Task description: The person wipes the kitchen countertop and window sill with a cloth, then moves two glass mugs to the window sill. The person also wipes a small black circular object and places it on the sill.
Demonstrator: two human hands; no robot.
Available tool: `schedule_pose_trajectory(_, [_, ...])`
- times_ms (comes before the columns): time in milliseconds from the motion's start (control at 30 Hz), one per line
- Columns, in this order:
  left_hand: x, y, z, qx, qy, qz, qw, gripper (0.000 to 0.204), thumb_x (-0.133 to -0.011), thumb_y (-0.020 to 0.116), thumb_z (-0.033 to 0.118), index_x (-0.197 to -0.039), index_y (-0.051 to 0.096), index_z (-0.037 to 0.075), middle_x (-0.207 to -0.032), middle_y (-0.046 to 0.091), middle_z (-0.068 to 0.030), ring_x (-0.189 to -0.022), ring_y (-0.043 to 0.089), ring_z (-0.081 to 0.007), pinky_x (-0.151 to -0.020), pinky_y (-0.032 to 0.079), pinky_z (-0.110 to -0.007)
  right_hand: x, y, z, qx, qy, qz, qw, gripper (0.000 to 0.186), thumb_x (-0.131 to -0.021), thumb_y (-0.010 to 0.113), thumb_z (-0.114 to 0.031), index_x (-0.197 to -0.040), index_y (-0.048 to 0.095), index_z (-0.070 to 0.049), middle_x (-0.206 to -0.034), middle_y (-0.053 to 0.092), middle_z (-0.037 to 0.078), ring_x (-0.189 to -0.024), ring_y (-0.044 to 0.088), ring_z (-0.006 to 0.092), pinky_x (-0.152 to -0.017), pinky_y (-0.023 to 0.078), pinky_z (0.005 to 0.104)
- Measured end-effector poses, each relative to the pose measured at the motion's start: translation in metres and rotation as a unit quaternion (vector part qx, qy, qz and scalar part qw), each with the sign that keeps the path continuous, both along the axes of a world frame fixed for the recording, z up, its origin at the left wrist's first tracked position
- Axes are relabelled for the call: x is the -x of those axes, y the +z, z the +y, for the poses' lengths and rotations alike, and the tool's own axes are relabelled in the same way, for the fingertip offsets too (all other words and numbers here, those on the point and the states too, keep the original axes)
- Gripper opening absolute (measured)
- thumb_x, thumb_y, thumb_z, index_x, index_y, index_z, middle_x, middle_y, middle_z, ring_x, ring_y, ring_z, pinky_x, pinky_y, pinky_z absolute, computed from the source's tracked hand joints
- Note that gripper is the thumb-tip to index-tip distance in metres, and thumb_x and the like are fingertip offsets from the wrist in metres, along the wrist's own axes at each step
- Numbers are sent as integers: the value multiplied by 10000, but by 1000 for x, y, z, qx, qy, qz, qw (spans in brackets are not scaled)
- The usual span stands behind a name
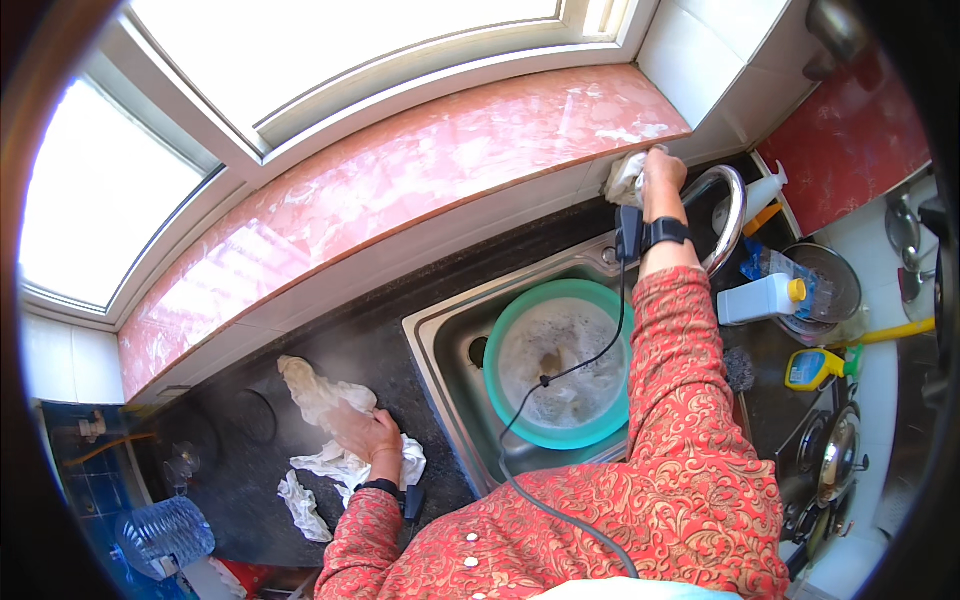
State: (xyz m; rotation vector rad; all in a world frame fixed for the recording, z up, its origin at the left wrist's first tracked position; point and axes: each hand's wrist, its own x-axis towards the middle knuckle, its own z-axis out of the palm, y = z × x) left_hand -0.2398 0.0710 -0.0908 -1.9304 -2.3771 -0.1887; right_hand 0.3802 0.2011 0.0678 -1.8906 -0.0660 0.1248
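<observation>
My right hand (pixel 664 178), with a black strap and small device on its wrist, grips a crumpled white cloth (pixel 625 180) at the right end of the pink marble sill's front edge (pixel 560 162). My left hand (pixel 378 438) rests on the dark counter with fingers curled onto a cream cloth (pixel 320 390); another white cloth (pixel 335 465) lies beneath it and a small crumpled one (pixel 303 508) sits beside them. Below my right arm, a teal basin (pixel 505 410) of cloudy, sudsy water stands in the steel sink (pixel 455 320), with a black cable hanging across it.
The curved tap (pixel 735 205) is right of my arm, near a white bottle (pixel 750 300), pan (pixel 840 270), yellow spray bottle (pixel 810 370) and pot lids (pixel 835 455). A large water bottle (pixel 165 535) is at lower left. Windows (pixel 110 200) are above the sill.
</observation>
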Motion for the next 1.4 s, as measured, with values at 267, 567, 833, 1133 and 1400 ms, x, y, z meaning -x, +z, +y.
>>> schedule_pose_trajectory(267, [-1, -2, 3, 8, -1, 11, 1000, 777, -863, 565, 301, -1527, 233, 72, -1551, 284, -230, -1483, 209, -379, -1145, 215, -602, 92, -34, -2, -107, 112, 16, 988, 262, -793, 647, -136, -952, 684, 70, -881, 721, 193, -799, 688, 270, -778, 526, 389])
schedule_pose_trajectory(567, [0, -4, 3, -2, -6, 21, 1000, 746, -879, 530, 300, -1521, 235, 63, -1542, 282, -254, -1474, 217, -398, -1140, 218, -599, 47, -13, -16, -296, -47, -4, 954, 217, -834, 656, -117, -968, 632, 51, -917, 684, 128, -771, 668, 202, -704, 540, 354])
schedule_pose_trajectory(833, [-2, -2, 3, -5, -5, 35, 999, 759, -868, 549, 283, -1522, 231, 63, -1536, 293, -253, -1470, 228, -397, -1141, 225, -588, 65, -14, 14, -150, -38, -61, 986, 299, -893, 625, -207, -1001, 627, 72, -934, 703, 189, -842, 688, 275, -767, 533, 399])
schedule_pose_trajectory(1133, [0, -1, 3, -1, -7, 10, 1000, 761, -870, 550, 282, -1527, 226, 78, -1537, 290, -252, -1469, 227, -400, -1138, 217, -588, 101, -6, -23, -218, 52, -10, 974, 347, -848, 688, -213, -1073, 651, 49, -1007, 696, 198, -914, 665, 260, -853, 512, 376])
schedule_pose_trajectory(1400, [-3, 5, 2, 1, -1, 6, 1000, 781, -855, 567, 285, -1524, 225, 72, -1527, 295, -247, -1466, 225, -400, -1144, 202, -605, 16, 17, 12, -203, -83, -33, 975, 376, -845, 607, -187, -1126, 585, 62, -1113, 663, 265, -1003, 674, 372, -905, 515, 410])
